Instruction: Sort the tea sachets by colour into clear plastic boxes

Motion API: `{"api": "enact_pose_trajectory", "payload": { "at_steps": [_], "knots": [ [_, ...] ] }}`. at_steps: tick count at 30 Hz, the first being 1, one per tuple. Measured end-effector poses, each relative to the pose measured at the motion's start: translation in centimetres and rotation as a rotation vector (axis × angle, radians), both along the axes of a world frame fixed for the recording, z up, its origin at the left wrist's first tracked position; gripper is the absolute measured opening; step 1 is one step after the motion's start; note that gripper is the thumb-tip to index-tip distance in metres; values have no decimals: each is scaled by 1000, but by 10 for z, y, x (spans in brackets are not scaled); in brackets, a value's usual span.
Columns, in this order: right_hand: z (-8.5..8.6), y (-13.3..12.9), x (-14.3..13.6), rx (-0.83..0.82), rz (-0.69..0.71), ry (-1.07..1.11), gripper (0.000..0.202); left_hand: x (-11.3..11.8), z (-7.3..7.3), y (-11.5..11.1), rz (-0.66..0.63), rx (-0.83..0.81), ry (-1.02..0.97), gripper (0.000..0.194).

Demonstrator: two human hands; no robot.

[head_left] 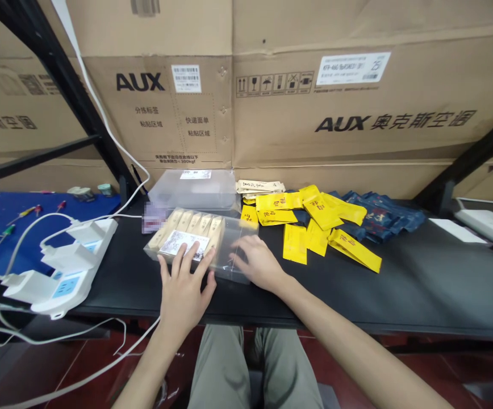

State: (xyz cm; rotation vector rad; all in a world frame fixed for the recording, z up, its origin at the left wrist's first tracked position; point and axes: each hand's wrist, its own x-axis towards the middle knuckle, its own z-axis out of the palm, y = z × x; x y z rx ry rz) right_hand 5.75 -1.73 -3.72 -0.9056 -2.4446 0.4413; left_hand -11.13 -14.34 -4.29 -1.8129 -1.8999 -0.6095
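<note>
A clear plastic box lies on the black table in front of me, partly filled with a row of beige paper packets. On its front is a white printed label. My left hand rests on the box with fingers spread, the tips over the label. My right hand is at the box's right end, where no packets lie. Its fingers are bent and apart, touching the clear plastic; whether they are inside or outside it I cannot tell.
Yellow packets and dark blue packets lie right of the box. Behind it stands another clear container beside more beige packets. A white power strip with cables is on the left. Large cardboard boxes form the back.
</note>
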Motion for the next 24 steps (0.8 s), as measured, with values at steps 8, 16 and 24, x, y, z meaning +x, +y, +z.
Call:
{"api": "enact_pose_trajectory", "payload": {
  "at_steps": [8,16,24],
  "knots": [
    [0,0,2,9,-32,1,17,0,0,0,2,-4,-3,44],
    [5,-1,6,-3,-142,12,17,0,0,0,4,3,20,44],
    [19,23,25,55,-401,128,17,-1,-1,0,0,-1,3,45]
  ]
}}
